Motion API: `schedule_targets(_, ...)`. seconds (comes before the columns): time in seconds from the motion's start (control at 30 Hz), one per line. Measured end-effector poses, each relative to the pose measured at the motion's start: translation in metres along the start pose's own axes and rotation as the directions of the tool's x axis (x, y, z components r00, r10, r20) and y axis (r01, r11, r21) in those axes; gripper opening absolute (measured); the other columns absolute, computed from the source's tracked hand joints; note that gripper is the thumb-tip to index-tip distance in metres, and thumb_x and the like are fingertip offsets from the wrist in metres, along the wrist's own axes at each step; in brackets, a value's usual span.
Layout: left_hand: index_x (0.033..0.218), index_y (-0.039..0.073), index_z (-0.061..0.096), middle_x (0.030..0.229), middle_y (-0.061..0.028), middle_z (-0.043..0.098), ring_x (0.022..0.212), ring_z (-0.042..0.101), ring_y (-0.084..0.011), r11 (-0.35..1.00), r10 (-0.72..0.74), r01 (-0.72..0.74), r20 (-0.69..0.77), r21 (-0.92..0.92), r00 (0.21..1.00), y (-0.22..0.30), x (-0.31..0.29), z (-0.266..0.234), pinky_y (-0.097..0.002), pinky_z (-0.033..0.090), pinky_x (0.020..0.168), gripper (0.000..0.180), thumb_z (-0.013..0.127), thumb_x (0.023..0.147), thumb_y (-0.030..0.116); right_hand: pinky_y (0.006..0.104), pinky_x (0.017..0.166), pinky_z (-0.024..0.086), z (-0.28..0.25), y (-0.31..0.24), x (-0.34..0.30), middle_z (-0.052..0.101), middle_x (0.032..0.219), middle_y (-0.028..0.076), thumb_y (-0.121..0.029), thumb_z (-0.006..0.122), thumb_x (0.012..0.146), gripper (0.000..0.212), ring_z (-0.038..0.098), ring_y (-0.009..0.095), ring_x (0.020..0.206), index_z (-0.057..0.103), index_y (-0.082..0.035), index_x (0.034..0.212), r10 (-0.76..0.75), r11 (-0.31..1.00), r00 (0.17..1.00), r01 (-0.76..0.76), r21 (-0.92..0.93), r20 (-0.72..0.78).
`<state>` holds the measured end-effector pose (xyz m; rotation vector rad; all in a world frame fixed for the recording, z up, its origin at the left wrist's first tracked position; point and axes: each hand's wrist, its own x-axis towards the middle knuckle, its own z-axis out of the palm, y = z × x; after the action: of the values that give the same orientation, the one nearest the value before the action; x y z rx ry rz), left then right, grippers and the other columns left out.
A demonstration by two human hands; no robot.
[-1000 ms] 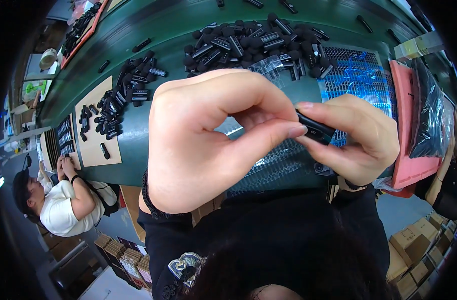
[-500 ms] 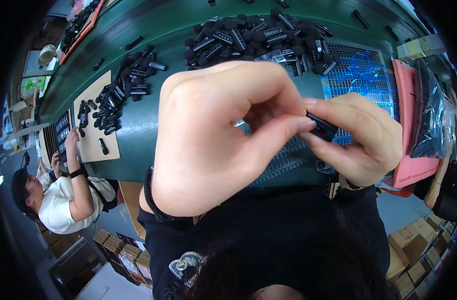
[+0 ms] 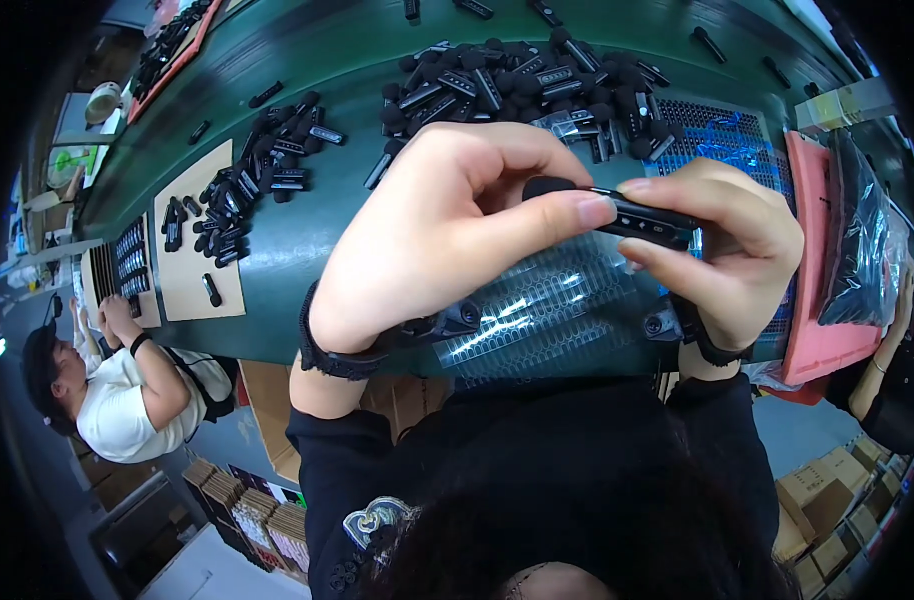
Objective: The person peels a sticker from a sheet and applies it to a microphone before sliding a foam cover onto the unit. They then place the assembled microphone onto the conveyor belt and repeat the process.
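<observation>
A small black clip-on microphone with a foam tip is held level between my two hands above the green work surface. My left hand pinches its foam end with thumb and forefinger. My right hand grips the other end between thumb and fingers. A row of small marks shows on the microphone's side facing me. Beneath my hands lies a clear sheet of oval cut-outs. Beyond them is a large heap of similar microphones.
A second microphone pile spreads left onto a tan board. Right of my hands are a sheet with blue film, pink foam and a dark plastic bag. A person in white works at far left; another person's arm shows at far right.
My left hand has turned and drawn back left, and both hands' grip has shifted, so the microphone and its foam tip now show. At far left, the person's hands have come together lower.
</observation>
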<state>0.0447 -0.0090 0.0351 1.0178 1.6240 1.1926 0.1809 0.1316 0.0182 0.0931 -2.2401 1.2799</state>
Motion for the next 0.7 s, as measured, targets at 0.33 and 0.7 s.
schedule_targets(0.33, 0.078, -0.001, 0.056, 0.06, -0.0064, 0.05, 0.05, 0.045, -0.0084, 0.752, 0.46, -0.207, -0.273, 0.626, 0.845, -0.029, 0.014, 0.006, -0.0221, 0.035, 0.045, 0.007, 0.057, 0.075, 0.006, 0.0197, 0.056, 0.044, 0.03, 0.019, 0.006, 0.058, 0.07, 0.007, 0.0, 0.059, 0.072, 0.02, 0.056, 0.011, 0.062, 0.06, 0.002, 0.091, 0.207, 0.978, 0.974, -0.206, 0.021, -0.095)
schedule_targets(0.7, 0.083, 0.003, 0.058, 0.081, -0.0202, 0.058, 0.08, 0.057, -0.0314, 0.645, 0.291, 0.361, -0.653, 0.674, 0.699, -0.085, 0.117, -0.172, -0.039, 0.045, 0.069, 0.029, 0.049, 0.078, 0.03, 0.0249, 0.057, 0.047, -0.013, 0.137, 0.134, 0.059, 0.073, 0.008, -0.031, 0.059, 0.077, 0.041, 0.056, 0.014, 0.06, 0.054, 0.001, 0.102, 0.382, 0.89, 0.905, -0.306, -0.339, 0.187)
